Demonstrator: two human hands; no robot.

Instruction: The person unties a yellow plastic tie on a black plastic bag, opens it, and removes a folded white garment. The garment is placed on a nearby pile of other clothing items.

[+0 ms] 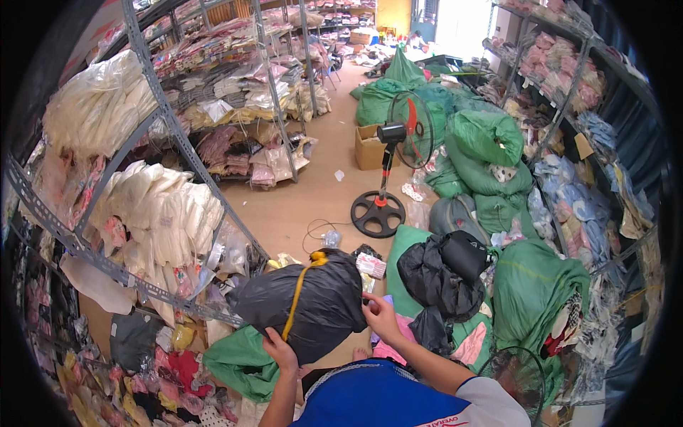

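Observation:
A full black plastic bag [306, 302] is in front of me, with a yellow strap [297, 299] running over it and bunched in a knot at its far side. My left hand [282, 350] grips the bag's near left edge, its thumb up against the plastic. At the bag's right side, my right hand [381, 317] has its fingers pinched on the black plastic. Below the left hand lies a green sack [242, 363]. Right of my right hand, a crumpled black bag [441, 277] rests on green sacking.
A black pedestal fan [390, 135] stands ahead on the brown floor beside a cardboard box [368, 148]. Metal shelving [171, 114] with bagged clothes lines the left. Stuffed green sacks [491, 171] fill the right side, before more shelves. Another fan [512, 384] is close at lower right.

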